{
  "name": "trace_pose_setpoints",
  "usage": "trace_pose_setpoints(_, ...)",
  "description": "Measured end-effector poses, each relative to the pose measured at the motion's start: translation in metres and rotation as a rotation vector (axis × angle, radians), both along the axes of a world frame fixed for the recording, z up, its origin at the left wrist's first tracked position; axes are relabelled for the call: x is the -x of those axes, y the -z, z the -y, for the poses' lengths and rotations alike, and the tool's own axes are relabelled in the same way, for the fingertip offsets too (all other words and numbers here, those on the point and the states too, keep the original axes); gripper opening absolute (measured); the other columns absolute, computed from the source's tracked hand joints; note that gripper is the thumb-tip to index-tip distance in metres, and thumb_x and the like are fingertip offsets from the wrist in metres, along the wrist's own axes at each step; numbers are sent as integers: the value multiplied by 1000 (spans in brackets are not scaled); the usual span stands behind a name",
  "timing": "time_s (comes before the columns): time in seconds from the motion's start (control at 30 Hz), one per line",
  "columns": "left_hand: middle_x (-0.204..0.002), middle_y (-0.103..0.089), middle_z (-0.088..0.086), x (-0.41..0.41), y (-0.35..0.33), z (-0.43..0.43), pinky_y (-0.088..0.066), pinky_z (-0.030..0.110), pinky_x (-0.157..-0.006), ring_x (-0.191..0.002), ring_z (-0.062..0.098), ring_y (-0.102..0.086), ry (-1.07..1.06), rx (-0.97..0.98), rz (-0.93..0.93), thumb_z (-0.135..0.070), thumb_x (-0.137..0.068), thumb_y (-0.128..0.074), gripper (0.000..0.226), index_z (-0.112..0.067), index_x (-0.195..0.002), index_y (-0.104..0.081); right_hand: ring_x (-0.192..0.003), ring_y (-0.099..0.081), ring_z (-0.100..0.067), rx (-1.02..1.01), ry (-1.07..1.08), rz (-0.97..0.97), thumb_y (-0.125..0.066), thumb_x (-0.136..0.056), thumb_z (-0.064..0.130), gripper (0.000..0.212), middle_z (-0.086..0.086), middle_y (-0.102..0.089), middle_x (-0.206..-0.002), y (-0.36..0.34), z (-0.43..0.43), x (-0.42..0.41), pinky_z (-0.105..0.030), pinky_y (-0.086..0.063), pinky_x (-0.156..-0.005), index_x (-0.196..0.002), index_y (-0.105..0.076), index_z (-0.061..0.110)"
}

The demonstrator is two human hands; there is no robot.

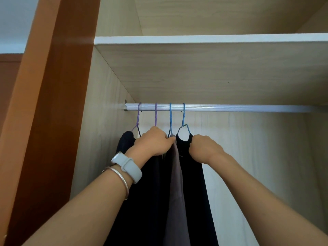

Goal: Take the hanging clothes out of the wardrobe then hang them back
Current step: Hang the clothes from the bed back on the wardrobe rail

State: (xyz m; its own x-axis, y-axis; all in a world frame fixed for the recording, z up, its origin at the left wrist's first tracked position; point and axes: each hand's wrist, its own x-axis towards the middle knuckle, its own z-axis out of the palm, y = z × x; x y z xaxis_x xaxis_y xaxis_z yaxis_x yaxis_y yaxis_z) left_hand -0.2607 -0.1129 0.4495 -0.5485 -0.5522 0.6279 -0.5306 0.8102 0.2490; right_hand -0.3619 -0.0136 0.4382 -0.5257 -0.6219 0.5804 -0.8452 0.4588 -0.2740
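Note:
Several garments hang on wire hangers from a silver rail (230,107) inside the wardrobe. Two purple hangers (156,114) are on the left and two blue hangers (183,114) on the right. My left hand (154,141) grips the shoulder of the mauve-grey garment (175,183) on the third hanger. My right hand (204,149) is closed on the right shoulder of the black garment (190,183) on the rightmost blue hanger. More black clothes (142,201) hang at the left, partly hidden behind my left arm.
A light wood shelf (204,39) runs above the rail. The wardrobe's left inner wall (103,121) stands close to the leftmost hanger. An orange-brown door panel (53,103) is at the far left. The rail is bare to the right of the hangers.

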Motion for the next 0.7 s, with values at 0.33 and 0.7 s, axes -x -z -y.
trace_pose_setpoints(0.33,-150,-30,3,-19,75,-15,-28,28,-110,-136,20,-35,216,46,-382,-24,-89,-52,56,-15,-141,-33,-91,-60,-16,414,-366,362,-49,-85,52,41,5,-63,-92,63,-18,1,-29,-48,-77,-111,-59,22)
trace_pose_setpoints(0.7,-116,-60,-9,-57,366,-54,-44,21,-91,-112,12,-58,156,-766,-445,-18,-87,-59,47,-17,-132,-47,-92,-63,0,253,-514,1009,-60,-87,19,34,18,-61,-101,342,-51,-12,-8,-51,-69,-119,-51,25)
